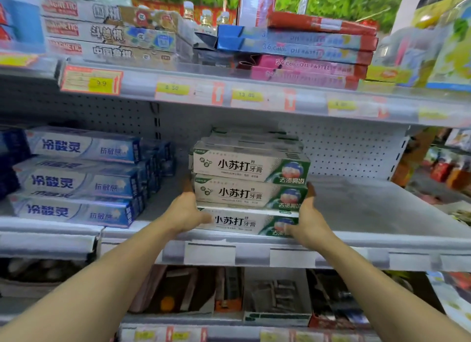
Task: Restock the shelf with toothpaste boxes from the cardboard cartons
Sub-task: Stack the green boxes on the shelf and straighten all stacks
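- Flanking a stack of white-and-green cardboard toothpaste boxes (251,193) at the front edge of the grey metal shelf (369,214), left hand (187,211) and right hand (307,218) press its ends, fingers straight.
- Blue toothpaste boxes (76,181) sit toward the shelf's left end.

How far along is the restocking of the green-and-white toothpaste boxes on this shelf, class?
Done: a stack of green-and-white toothpaste boxes, three high at the front, stands on the middle shelf. In hand: the left hand and right hand press the stack's two ends. Left: bare shelf remains to the right of the stack. No carton is in view, so remaining stock cannot be judged.
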Motion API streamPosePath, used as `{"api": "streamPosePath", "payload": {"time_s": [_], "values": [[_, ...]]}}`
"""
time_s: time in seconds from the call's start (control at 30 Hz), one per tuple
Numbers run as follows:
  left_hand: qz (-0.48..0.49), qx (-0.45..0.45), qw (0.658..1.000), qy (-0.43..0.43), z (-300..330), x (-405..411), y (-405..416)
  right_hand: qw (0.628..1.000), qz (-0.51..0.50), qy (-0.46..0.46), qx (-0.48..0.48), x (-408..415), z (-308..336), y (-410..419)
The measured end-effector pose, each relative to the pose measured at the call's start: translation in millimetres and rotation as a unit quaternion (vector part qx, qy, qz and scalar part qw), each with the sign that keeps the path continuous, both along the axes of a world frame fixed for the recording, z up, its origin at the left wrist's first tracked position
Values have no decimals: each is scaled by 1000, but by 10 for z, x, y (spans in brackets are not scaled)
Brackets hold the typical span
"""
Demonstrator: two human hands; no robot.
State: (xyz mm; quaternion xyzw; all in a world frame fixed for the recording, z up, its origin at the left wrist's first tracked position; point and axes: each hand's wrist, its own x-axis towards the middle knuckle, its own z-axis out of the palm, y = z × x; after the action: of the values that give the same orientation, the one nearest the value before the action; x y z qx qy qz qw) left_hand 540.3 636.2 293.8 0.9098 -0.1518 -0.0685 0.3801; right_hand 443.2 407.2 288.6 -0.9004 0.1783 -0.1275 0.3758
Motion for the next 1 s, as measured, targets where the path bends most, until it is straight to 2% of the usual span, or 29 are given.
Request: {"api": "streamPosePath", "payload": {"time_s": [0.2, 0.33, 0.53, 0.67, 1.0], "values": [[-4, 12, 1000, -26, -30, -3, -33, 1000, -15, 9, 10, 148, -25, -46], [-45, -4, 999, -21, -40, 12, 69, 999, -39, 4, 24, 150, -53, -3], [-84, -129, 987, -37, 61, 60, 240, 983, -93, -156, 29, 78, -50, 175], [-111, -167, 978, -48, 24, 86, 204, 984, -94, -146, 40, 147, 18, 241], [-146, -227, 963, -5, -7, 93, 189, 984, -99, -131, 73, 236, 91, 294]]}}
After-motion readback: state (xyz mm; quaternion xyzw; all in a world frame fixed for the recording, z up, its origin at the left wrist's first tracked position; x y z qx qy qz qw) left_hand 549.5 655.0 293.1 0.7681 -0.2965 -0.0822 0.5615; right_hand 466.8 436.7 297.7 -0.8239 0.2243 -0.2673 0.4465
